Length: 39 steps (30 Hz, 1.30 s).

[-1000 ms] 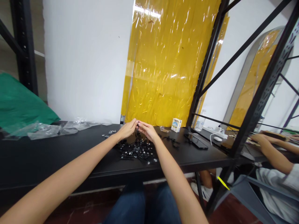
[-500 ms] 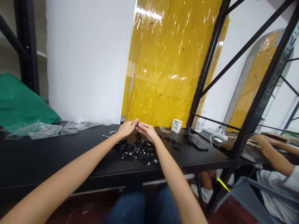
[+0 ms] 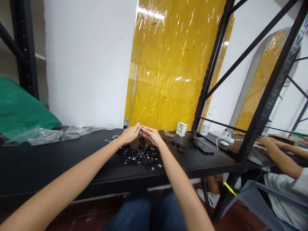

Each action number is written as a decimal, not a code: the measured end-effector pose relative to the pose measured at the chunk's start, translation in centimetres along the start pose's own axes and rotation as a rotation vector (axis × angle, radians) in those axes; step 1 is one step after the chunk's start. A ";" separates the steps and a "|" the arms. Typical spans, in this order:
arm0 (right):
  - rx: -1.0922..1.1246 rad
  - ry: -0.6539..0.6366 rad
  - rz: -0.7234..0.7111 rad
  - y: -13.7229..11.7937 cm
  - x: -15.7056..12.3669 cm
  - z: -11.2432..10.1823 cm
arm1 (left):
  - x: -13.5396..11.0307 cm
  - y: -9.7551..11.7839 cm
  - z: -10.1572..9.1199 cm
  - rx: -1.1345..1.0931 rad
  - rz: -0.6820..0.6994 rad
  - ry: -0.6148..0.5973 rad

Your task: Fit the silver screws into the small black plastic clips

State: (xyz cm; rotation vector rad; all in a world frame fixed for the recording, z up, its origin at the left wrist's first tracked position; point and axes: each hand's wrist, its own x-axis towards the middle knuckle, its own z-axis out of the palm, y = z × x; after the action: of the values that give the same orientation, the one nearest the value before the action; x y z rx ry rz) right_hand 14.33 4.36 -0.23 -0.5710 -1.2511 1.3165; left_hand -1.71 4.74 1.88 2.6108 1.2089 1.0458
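My left hand [image 3: 131, 133] and my right hand [image 3: 150, 134] meet above the table, fingertips pinched together on a small black piece [image 3: 141, 131]. It is too small for me to tell its kind. Below and in front of my hands spreads a pile of small black parts [image 3: 141, 157], with shiny round silvery bits among them. Several small silvery pieces [image 3: 113, 138] lie just left of my left hand. To the right of my right hand are a few loose black parts [image 3: 178, 145].
Crumpled clear plastic [image 3: 45, 136] and green cloth [image 3: 21, 109] lie at the left of the black table [image 3: 96, 175]. A small box [image 3: 181, 129], a dark phone-like slab [image 3: 203, 146] and a power strip [image 3: 222, 136] stand rightward. Past the rack post [image 3: 264, 89], another person's arm [image 3: 281, 154] rests at work.
Both hands stay together on the small black piece, with only a slight shift of the fingers. The whole view has moved a little.
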 end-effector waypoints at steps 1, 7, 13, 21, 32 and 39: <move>0.005 0.000 0.004 0.0 0.0 0.0 | 0.0 0.0 0.1 -0.006 0.007 0.011; 0.006 0.014 0.007 -0.2 -0.1 0.2 | 0.1 0.2 0.7 -0.023 0.022 0.090; 0.020 -0.045 0.011 -0.1 0.0 -0.1 | 0.0 0.9 0.7 -0.046 -0.014 0.178; -0.015 -0.001 -0.009 -0.2 -0.1 0.1 | 0.7 -0.4 0.5 -0.195 -0.165 0.168; -0.067 0.041 -0.045 0.2 0.4 -0.4 | 0.4 -0.5 -0.1 -0.081 0.031 0.085; -0.045 0.058 -0.058 0.4 0.5 -0.3 | 0.2 -0.5 -0.4 0.008 0.060 0.032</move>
State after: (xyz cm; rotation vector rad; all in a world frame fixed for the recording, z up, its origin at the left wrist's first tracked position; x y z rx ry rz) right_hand 14.39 5.01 -0.52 -0.5960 -1.2438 1.2181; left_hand -2.22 5.15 2.15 2.6619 1.1507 1.0986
